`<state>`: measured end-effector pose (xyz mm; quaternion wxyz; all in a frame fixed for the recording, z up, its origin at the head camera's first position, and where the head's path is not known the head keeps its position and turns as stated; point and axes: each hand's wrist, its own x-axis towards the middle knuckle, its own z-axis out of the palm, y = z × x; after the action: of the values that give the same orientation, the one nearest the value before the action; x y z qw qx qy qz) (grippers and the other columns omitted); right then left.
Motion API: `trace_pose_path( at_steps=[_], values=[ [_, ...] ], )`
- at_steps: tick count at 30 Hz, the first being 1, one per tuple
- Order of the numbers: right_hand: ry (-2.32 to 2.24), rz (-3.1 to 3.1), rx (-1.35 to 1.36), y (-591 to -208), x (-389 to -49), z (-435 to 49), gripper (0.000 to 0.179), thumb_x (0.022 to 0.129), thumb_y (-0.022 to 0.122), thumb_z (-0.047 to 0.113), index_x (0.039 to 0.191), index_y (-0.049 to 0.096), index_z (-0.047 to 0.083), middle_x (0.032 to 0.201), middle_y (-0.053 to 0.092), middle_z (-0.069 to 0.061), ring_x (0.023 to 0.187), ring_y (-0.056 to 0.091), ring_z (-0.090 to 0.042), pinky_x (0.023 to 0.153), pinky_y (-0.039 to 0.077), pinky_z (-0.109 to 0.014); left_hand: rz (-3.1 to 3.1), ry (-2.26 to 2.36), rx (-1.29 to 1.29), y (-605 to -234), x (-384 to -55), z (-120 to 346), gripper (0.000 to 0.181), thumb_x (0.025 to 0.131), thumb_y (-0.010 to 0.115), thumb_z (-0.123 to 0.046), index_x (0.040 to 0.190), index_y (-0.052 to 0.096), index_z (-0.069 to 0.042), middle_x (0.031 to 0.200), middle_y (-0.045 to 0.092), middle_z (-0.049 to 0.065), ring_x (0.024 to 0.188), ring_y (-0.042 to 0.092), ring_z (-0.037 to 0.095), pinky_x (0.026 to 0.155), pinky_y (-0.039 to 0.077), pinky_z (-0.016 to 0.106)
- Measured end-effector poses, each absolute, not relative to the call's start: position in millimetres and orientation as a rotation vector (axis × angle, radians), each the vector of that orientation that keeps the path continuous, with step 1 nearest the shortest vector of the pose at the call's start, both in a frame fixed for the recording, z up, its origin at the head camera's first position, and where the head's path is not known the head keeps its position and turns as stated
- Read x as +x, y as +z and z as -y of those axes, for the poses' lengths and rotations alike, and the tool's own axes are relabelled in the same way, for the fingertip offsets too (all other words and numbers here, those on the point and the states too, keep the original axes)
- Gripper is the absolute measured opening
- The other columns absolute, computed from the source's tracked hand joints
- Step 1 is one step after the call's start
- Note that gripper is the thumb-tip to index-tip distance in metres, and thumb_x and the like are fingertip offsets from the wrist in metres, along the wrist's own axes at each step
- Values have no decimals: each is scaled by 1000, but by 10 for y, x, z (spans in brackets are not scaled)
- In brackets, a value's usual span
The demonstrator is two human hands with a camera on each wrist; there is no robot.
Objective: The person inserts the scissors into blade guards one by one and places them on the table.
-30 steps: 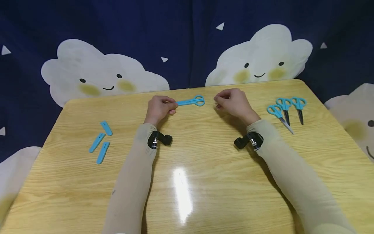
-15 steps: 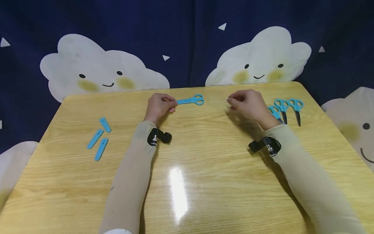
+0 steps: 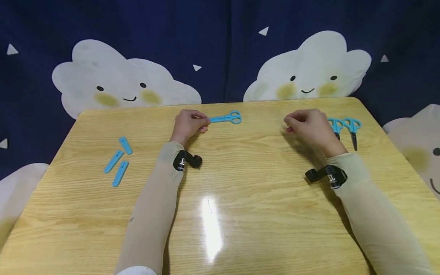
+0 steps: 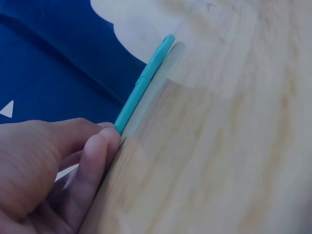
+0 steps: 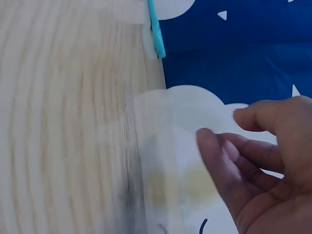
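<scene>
Left hand (image 3: 187,124) pinches blue scissors (image 3: 221,118) by one end
Handles (image 3: 231,117) point right; farther right, the right hand (image 3: 311,126) has thumb and fingertips (image 5: 207,139) apart.

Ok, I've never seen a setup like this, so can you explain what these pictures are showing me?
There's no robot here, just a person's two bare hands. The wide picture comes from a camera worn on the head, looking forward and down. The two close-ups come from black wrist cameras, one per arm.

On the wooden table, three slim blue pieces, probably blade covers, lie at the left. At the right are at least two blue-handled scissors, one partly hidden by the right hand.

The left hand pinches one end of the blue scissors, whose blades appear covered. The right hand holds nothing that I can see.
</scene>
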<state>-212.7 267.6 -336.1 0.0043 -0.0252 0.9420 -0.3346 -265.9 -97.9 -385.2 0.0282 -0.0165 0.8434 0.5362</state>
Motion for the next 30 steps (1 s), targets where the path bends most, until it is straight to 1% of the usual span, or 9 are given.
trace_pose_path(
  at_steps=[5,8,12,15,17,20,24,26,30],
  values=[
    [-1049,-2930,-31,-3385,-2161,-2799,52,94,52,57,118,69,15,95,75,-6,86,72,-18,72,51,-22,-2640,1634,-41,-3882,-2668,971,22,89,70,-27,99,75,-8,73,73,3,55,68,4,61,57,20],
    [-1039,-2943,-28,-3384,-2201,-2883,51,94,52,57,117,70,15,93,76,-3,82,73,-14,70,52,-19,-2631,1658,-36,-3892,-2685,965,26,93,65,-29,100,74,-5,73,71,2,56,68,4,61,59,23],
    [-1024,-2949,-17,-3372,-2230,-2968,53,92,53,58,117,70,14,90,77,2,75,72,-5,70,51,-18,-2616,1675,-47,-3884,-2687,956,22,94,63,-23,100,74,-4,72,71,5,55,68,5,61,59,23],
    [-1067,-2922,26,-3368,-2231,-3027,55,92,55,57,119,69,12,88,77,5,74,71,-3,70,52,-17,-2629,1661,-44,-3875,-2677,940,20,93,63,-18,101,75,-4,72,73,7,54,67,4,60,59,22],
    [-1094,-2900,68,-3351,-2228,-3060,56,92,55,57,121,68,11,89,76,7,76,72,-3,72,53,-18,-2632,1653,-49,-3866,-2669,943,20,93,62,-17,101,75,-4,73,73,7,54,67,3,60,59,22],
    [-1111,-2865,127,-3332,-2233,-3131,60,91,55,59,125,65,11,91,75,10,80,73,-5,78,57,-26,-2629,1645,-62,-3870,-2672,950,20,93,62,-18,101,75,-5,73,72,6,54,67,3,60,59,21],
    [-1089,-2851,182,-3321,-2255,-3233,65,90,53,63,128,64,11,86,72,16,78,72,-3,82,58,-34,-2610,1649,-80,-3867,-2682,961,21,93,60,-18,100,74,-3,74,70,3,56,68,3,62,59,21],
    [-1064,-2859,205,-3324,-2263,-3280,65,90,53,63,128,64,11,84,71,18,76,71,-1,79,58,-32,-2601,1654,-79,-3862,-2682,963,22,93,58,-17,100,73,-2,75,69,3,57,68,3,62,59,21],
    [-1034,-2862,240,-3341,-2261,-3360,61,90,57,59,123,65,9,87,73,11,74,71,-3,69,58,-26,-2594,1651,-80,-3856,-2673,970,22,93,58,-16,100,73,-2,76,69,3,57,68,3,63,59,21]
  ],
)
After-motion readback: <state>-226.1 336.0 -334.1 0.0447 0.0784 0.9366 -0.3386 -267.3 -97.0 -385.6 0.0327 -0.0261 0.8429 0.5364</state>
